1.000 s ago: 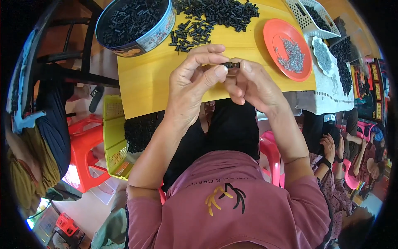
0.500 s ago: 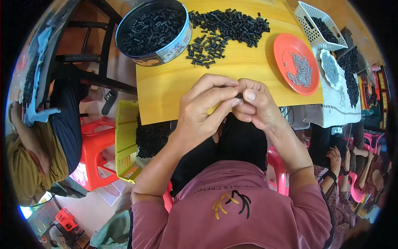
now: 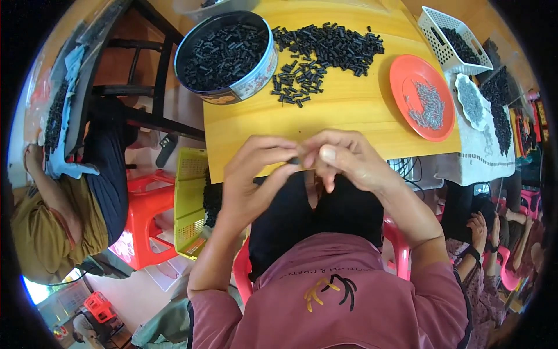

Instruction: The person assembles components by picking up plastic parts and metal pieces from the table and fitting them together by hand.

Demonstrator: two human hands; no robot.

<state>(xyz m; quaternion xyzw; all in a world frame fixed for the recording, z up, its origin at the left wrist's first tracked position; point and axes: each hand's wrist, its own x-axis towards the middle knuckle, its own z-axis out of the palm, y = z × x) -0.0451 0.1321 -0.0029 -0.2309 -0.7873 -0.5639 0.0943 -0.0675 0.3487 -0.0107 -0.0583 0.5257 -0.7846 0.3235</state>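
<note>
Just in front of the table's near edge, my left hand (image 3: 256,168) pinches a small black plastic piece (image 3: 294,161) between thumb and fingertips. Beside it, my right hand (image 3: 351,158) has its thumb against the curled index finger; its fingertips are blurred, and anything between them is too small to make out. Similar short black plastic pieces (image 3: 334,46) with a wider end lie heaped on the yellow table (image 3: 349,110). A round tin (image 3: 256,84) holds many more. At the right, a red plate (image 3: 404,75) carries small silver metal pins or screws (image 3: 429,106).
A white perforated basket (image 3: 442,43) and a white scalloped dish (image 3: 467,99) stand at the far right, near a white cloth (image 3: 485,157). Left of my legs are a yellow-green crate (image 3: 189,198) and a red stool (image 3: 145,218). Other people sit on both sides.
My hands have moved down toward me and come slightly apart, the left one keeping the black piece. The whole view has shifted a little, so the table appears lower and further right.
</note>
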